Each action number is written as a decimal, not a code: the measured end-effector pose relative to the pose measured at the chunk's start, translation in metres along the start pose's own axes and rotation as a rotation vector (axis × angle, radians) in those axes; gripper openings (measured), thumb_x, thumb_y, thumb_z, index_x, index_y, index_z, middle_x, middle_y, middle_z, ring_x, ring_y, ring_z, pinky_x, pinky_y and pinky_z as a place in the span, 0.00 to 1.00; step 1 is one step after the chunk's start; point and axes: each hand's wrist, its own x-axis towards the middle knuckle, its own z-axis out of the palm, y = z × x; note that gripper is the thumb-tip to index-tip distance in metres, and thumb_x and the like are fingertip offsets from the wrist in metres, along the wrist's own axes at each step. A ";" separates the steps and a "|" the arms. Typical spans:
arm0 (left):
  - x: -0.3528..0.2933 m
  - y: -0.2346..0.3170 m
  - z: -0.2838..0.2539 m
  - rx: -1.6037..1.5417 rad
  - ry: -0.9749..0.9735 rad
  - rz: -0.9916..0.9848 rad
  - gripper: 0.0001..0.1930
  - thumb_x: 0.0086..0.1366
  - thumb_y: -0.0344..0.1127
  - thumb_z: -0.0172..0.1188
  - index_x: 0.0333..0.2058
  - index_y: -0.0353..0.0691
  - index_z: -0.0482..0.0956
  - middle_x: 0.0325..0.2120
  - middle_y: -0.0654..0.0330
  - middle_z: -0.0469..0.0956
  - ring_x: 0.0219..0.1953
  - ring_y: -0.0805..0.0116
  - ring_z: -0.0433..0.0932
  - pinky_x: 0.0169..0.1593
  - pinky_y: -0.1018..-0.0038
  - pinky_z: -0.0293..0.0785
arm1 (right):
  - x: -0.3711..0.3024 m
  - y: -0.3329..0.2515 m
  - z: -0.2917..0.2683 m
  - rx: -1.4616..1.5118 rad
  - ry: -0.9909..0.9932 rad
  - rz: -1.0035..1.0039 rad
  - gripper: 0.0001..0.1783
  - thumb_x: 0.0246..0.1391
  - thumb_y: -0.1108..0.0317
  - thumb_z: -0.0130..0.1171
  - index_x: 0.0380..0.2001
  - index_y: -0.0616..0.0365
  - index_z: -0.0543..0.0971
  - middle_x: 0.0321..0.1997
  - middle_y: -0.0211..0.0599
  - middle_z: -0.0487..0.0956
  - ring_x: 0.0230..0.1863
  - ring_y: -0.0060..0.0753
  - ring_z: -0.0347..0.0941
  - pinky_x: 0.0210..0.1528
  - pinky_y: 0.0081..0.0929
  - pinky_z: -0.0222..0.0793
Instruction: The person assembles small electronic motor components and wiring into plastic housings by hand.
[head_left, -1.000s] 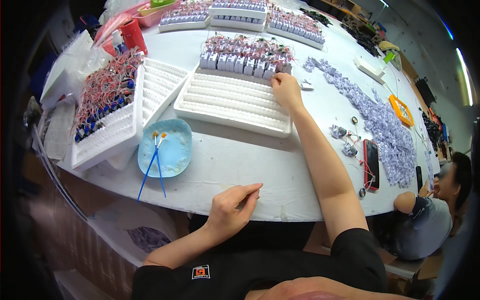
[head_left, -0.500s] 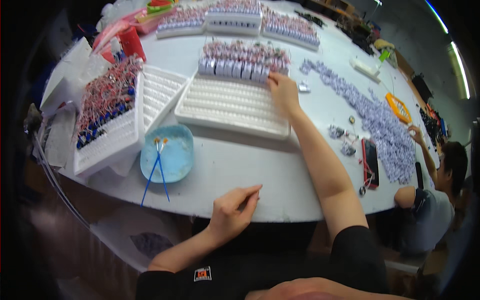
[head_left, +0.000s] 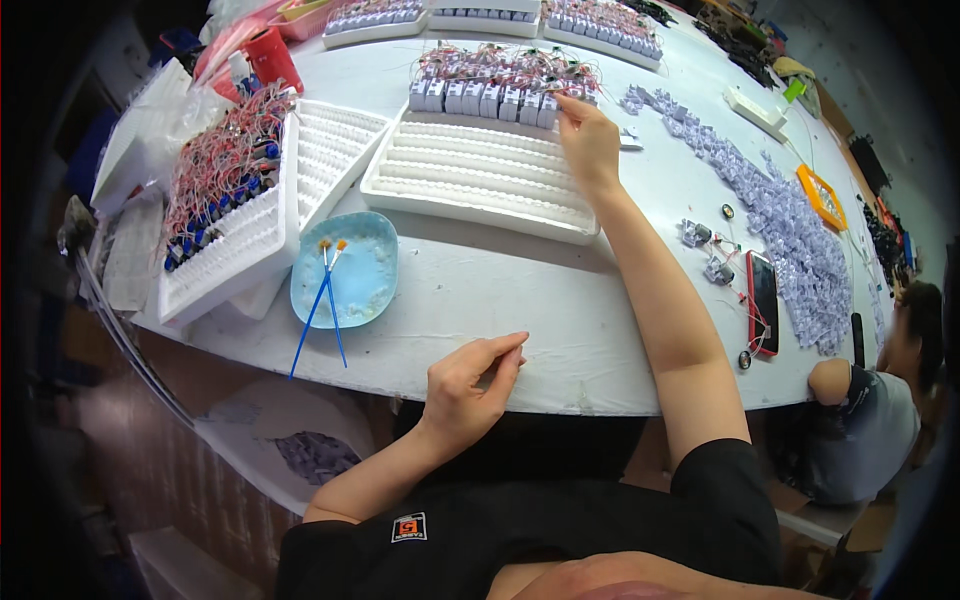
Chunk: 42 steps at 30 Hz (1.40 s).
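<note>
My right hand [head_left: 592, 145] reaches to the right end of a row of small white-wrapped blocks with red wires [head_left: 495, 100]. Its thumb and fingertips are closed at the last block of the front row; the exact grip is partly hidden. The blocks sit along the far side of a white foam tray [head_left: 480, 165] whose nearer ridged rows are bare. My left hand [head_left: 468, 388] hovers at the table's near edge, thumb and forefinger tips pinched together. Whatever may be between them is too small to make out.
A blue dish [head_left: 375, 270] holds two blue-handled brushes. Left stands a tilted foam tray [head_left: 245, 250] of wired blue parts. Right lie a red-edged phone [head_left: 763, 300], loose wired motors [head_left: 718, 270] and a white pile of small pieces [head_left: 800, 250]. A co-worker [head_left: 870, 430] sits at right.
The whole view has tilted, so the table sits higher in the picture. My right hand remains at the row's right end, and my left hand keeps its pinch near the table edge.
</note>
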 end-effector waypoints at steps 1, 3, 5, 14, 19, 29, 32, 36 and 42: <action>0.000 0.001 0.000 0.002 -0.001 0.001 0.10 0.64 0.20 0.58 0.43 0.30 0.82 0.30 0.54 0.83 0.33 0.71 0.85 0.40 0.78 0.82 | 0.000 0.000 0.001 -0.039 0.014 -0.059 0.12 0.55 0.73 0.57 0.42 0.57 0.84 0.43 0.42 0.84 0.42 0.45 0.80 0.48 0.35 0.74; -0.001 0.000 0.000 0.002 -0.010 -0.002 0.10 0.64 0.20 0.58 0.43 0.30 0.82 0.30 0.54 0.83 0.34 0.71 0.85 0.40 0.78 0.82 | -0.001 0.000 0.002 -0.059 0.040 -0.130 0.12 0.55 0.74 0.55 0.41 0.55 0.84 0.43 0.40 0.84 0.43 0.45 0.80 0.47 0.36 0.74; 0.000 -0.001 0.001 0.005 -0.017 -0.003 0.10 0.64 0.20 0.58 0.43 0.30 0.81 0.30 0.54 0.83 0.34 0.71 0.85 0.40 0.78 0.82 | 0.000 0.001 0.004 -0.078 0.067 -0.201 0.13 0.55 0.75 0.54 0.41 0.54 0.85 0.44 0.38 0.84 0.43 0.45 0.79 0.47 0.37 0.75; 0.004 0.002 0.003 0.065 -0.011 0.072 0.10 0.63 0.20 0.59 0.43 0.30 0.82 0.30 0.53 0.84 0.33 0.70 0.85 0.40 0.78 0.82 | 0.003 0.002 0.002 -0.196 0.057 -0.195 0.13 0.54 0.76 0.54 0.38 0.51 0.85 0.42 0.34 0.83 0.42 0.42 0.78 0.46 0.35 0.75; 0.002 0.000 0.004 0.081 0.007 0.079 0.10 0.63 0.20 0.59 0.43 0.30 0.82 0.30 0.53 0.84 0.33 0.70 0.85 0.39 0.78 0.82 | 0.033 0.005 -0.030 -0.069 0.276 -0.223 0.12 0.53 0.77 0.55 0.37 0.52 0.84 0.40 0.39 0.82 0.39 0.41 0.79 0.43 0.33 0.75; 0.001 0.002 0.005 -0.013 -0.023 0.017 0.10 0.64 0.21 0.59 0.44 0.32 0.82 0.29 0.55 0.84 0.33 0.71 0.85 0.39 0.79 0.81 | 0.030 0.014 -0.102 -0.145 -0.070 -0.102 0.11 0.57 0.69 0.58 0.42 0.54 0.84 0.38 0.40 0.85 0.38 0.36 0.82 0.44 0.30 0.76; 0.000 0.001 0.004 0.006 -0.035 0.031 0.10 0.65 0.21 0.59 0.44 0.32 0.82 0.29 0.55 0.84 0.33 0.72 0.85 0.40 0.79 0.81 | 0.015 0.007 -0.079 -0.114 -0.202 -0.077 0.13 0.55 0.63 0.62 0.41 0.55 0.84 0.38 0.42 0.85 0.38 0.37 0.82 0.45 0.28 0.76; -0.001 0.002 0.005 -0.014 -0.016 0.030 0.10 0.65 0.21 0.59 0.44 0.32 0.82 0.29 0.56 0.84 0.33 0.72 0.84 0.40 0.79 0.81 | 0.010 0.015 -0.034 -0.057 -0.257 0.067 0.19 0.51 0.61 0.67 0.42 0.62 0.83 0.39 0.45 0.84 0.42 0.41 0.82 0.49 0.32 0.74; -0.003 0.002 0.004 -0.021 0.007 0.034 0.10 0.64 0.21 0.59 0.44 0.32 0.82 0.29 0.56 0.83 0.33 0.72 0.84 0.40 0.79 0.81 | 0.015 0.016 0.004 -0.154 -0.227 0.130 0.24 0.44 0.55 0.71 0.41 0.60 0.83 0.41 0.46 0.84 0.44 0.44 0.80 0.50 0.37 0.72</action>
